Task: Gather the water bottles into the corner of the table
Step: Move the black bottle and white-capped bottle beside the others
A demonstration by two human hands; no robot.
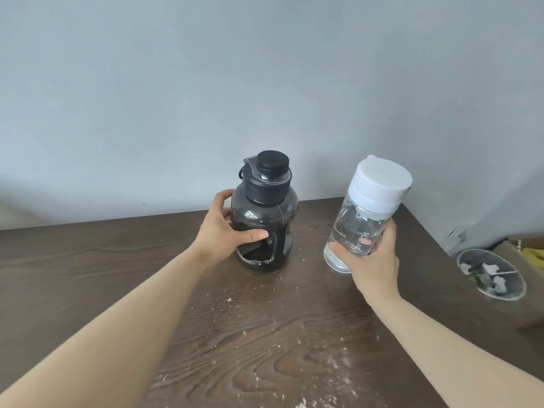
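A squat dark smoked-plastic bottle [269, 219] with a black screw cap stands upright on the dark wooden table [117, 260], close to the back edge by the wall. My left hand [226, 228] wraps its left side, thumb across the front. A clear cylindrical bottle [362, 222] with a wide white lid is tilted to the right, held just above the table. My right hand [372, 260] grips its lower part from below and behind. The two bottles are apart, with a gap of table between them.
The table's far right corner lies just behind the clear bottle. A round clear container [491, 273] with small grey pieces sits below the right edge. Pale crumbs and dust speckle the near tabletop [294, 334]. A grey wall [265, 83] rises behind.
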